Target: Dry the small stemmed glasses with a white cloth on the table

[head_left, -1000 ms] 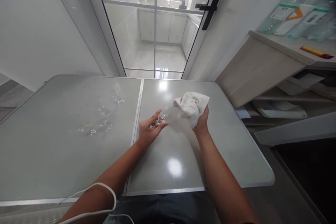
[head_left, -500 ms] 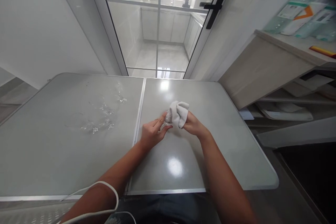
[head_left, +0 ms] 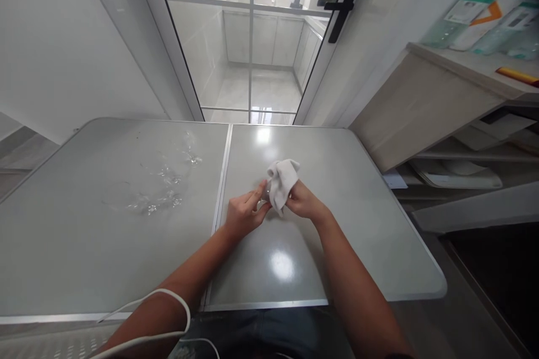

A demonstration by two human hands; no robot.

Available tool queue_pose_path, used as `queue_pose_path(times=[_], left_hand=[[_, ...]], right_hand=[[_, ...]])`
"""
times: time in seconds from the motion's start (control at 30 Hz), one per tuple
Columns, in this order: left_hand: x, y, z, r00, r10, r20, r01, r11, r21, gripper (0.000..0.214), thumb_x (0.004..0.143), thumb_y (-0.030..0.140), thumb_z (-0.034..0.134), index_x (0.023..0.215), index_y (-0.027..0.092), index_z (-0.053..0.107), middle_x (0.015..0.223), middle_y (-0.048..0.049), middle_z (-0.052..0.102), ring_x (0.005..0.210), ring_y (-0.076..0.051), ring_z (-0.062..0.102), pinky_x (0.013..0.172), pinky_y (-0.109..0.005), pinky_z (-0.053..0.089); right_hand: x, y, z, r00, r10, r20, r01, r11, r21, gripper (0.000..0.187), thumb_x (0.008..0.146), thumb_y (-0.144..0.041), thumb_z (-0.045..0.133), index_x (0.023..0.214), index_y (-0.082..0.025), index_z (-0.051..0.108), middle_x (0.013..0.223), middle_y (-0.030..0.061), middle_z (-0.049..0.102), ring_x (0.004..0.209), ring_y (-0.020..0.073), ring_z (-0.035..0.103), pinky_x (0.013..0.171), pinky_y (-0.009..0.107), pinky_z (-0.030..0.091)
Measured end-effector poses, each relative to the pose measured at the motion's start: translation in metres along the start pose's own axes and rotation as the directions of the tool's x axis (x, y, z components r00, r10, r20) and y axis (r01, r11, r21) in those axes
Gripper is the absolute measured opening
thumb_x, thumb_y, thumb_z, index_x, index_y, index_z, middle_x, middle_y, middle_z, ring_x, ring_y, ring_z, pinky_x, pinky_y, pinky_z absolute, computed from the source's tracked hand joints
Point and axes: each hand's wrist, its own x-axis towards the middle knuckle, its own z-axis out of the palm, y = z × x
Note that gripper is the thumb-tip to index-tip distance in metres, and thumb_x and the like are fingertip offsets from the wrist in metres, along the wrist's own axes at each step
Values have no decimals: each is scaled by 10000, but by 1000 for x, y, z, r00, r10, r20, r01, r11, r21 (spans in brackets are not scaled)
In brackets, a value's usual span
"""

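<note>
My left hand is closed on a small clear, see-through object above the right half of the table. Its kind is hard to make out, since fingers and cloth hide much of it. A white cloth is bunched in my right hand and pressed against the right side of that object. One corner of the cloth hangs down towards the tabletop. My right fingertips are partly hidden behind the cloth.
Several clear, shiny things with faint outlines are on the left half of the grey table. A metal seam divides the tabletop. A white cable loops over my left forearm. Shelves with bottles stand at right.
My right hand has shifted slightly left and turned the white cloth, which now covers more of the clear object and hangs lower. My left hand has stayed almost in place.
</note>
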Motion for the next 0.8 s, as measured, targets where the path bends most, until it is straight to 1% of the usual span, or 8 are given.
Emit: queue_pose_path(times=[0.1,0.17,0.27,0.37,0.47,0.53,0.63,0.8], left_hand=[[1,7,1,988,-143,55,153,959,-239,510,866,337,730,1359,220,663,753,-13,756,478,-67,506,551,-193,466],[3,12,1,944,-290,156,329,829,-451,531,826,366,771,1327,212,687,794,-20,762,469,-55,465,505,-196,455],[9,13,-3,764,-460,452,640,454,-620,634,783,430,813,1339,157,675,759,-40,741,443,-55,426,414,-204,375],[15,6,-9,564,-396,725,810,95,-579,636,818,497,774,1327,128,677,752,-76,730,415,-44,382,383,-200,295],[17,-2,-12,452,-289,844,870,-63,-488,617,845,563,718,1263,109,707,767,-109,724,397,-35,343,362,-197,241],[15,-3,-10,496,-332,802,850,-3,-527,622,854,569,707,1260,99,704,765,-105,718,396,-38,351,364,-200,249],[8,1,-4,676,-406,614,731,269,-627,636,868,539,705,1319,92,668,702,-46,679,418,-55,404,397,-205,314],[-1,5,0,944,-235,229,316,842,-437,531,921,436,659,1353,125,653,678,-6,678,495,-86,518,568,-222,479]], right_hand=[[-4,4,-3,992,-13,-126,29,992,121,320,892,-381,675,1177,-239,646,1023,65,684,885,246,651,798,396,589],[-5,8,-4,977,-2,-214,33,990,137,391,882,-425,701,1221,-242,637,1051,72,684,904,247,657,802,388,591],[-5,12,-7,982,-13,-186,35,993,115,427,832,-434,759,1196,-238,652,1028,69,695,916,250,666,821,377,592],[-6,12,-14,996,-40,-75,48,993,108,404,802,-433,785,1134,-234,672,950,56,711,867,238,679,799,357,598],[-8,10,-19,999,-45,28,41,990,137,439,782,-431,802,1139,-212,669,914,52,716,809,216,685,743,328,603],[-8,9,-18,996,-24,90,8,985,171,476,761,-436,822,1147,-205,669,919,54,721,806,215,687,726,328,606],[-5,9,-11,995,-23,99,3,980,200,410,729,-453,847,1029,-217,697,866,39,712,771,215,671,719,356,605],[3,4,11,981,19,-195,5,993,122,305,737,-434,822,916,-234,676,827,36,679,764,234,633,763,404,576]])
